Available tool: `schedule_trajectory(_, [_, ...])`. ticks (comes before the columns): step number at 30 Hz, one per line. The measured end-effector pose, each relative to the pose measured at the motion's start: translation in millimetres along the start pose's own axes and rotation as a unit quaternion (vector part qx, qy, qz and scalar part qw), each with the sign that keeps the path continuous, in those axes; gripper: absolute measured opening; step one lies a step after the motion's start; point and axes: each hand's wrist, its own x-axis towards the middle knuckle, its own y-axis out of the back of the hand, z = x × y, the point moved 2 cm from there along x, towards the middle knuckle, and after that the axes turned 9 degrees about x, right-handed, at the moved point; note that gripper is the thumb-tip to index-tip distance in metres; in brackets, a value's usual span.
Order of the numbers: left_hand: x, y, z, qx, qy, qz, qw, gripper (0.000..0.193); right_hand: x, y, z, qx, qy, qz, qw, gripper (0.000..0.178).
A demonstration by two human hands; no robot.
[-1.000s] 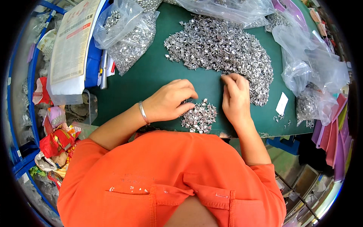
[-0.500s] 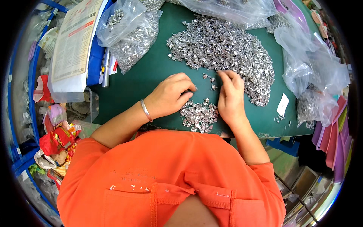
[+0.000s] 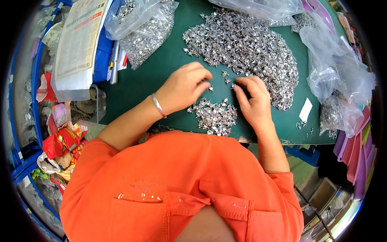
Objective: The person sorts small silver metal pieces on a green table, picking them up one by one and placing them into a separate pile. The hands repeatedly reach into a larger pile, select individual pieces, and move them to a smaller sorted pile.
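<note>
My left hand (image 3: 185,86), with a silver bracelet (image 3: 157,105) on its wrist, hovers over the green table left of centre. Its thumb and curled fingers stand apart. A small silver metal piece (image 3: 210,88) shows right by the thumb tip; whether they touch is unclear. Opposite it, my right hand (image 3: 254,100) pinches another small metal piece (image 3: 233,86) at the tips of thumb and forefinger. Between the hands lie a few loose metal pieces (image 3: 225,77). A small heap of the same pieces (image 3: 217,117) sits near the table's front edge, below both hands.
A large heap of metal pieces (image 3: 246,44) spreads behind my right hand. Clear bags of parts (image 3: 147,36) lie at the back left, and another plastic bag (image 3: 342,76) at the right. A white slip (image 3: 306,109) lies right; a blue bin (image 3: 105,60) stands left.
My left hand has moved up slightly and its thumb has parted from the fingers. My right hand has drawn back from the large heap's edge, with a piece now showing at its fingertips.
</note>
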Motion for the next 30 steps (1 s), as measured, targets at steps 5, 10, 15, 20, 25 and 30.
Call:
schedule_trajectory(5, [4, -9, 7, 0.082, -0.079, 0.012, 0.993, 0.014, -2, -1, 3, 0.022, -0.016, -0.04, 0.999, 0.013])
schedule_trajectory(10, [1, -8, 3, 0.078, -0.064, 0.02, 0.995, 0.015, -2, 19, 5, 0.073, -0.016, -0.067, 0.995, 0.011])
schedule_trajectory(15, [2, -5, 7, 0.093, -0.109, 0.039, 0.989, 0.013, 0, 25, 7, 0.055, -0.041, -0.027, 0.997, 0.01])
schedule_trajectory(20, [1, -5, 11, 0.041, -0.087, -0.022, 0.995, 0.01, -6, 3, 1, 0.033, 0.017, -0.062, 0.997, 0.015])
schedule_trajectory(25, [11, -9, 10, 0.048, -0.096, 0.034, 0.994, 0.016, -7, 8, 4, 0.088, -0.017, -0.041, 0.995, 0.014])
schedule_trajectory(30, [28, -20, 35, -0.159, 0.004, -0.035, 0.987, 0.023, -1, 6, -7, 0.242, -0.079, -0.008, 0.967, 0.011])
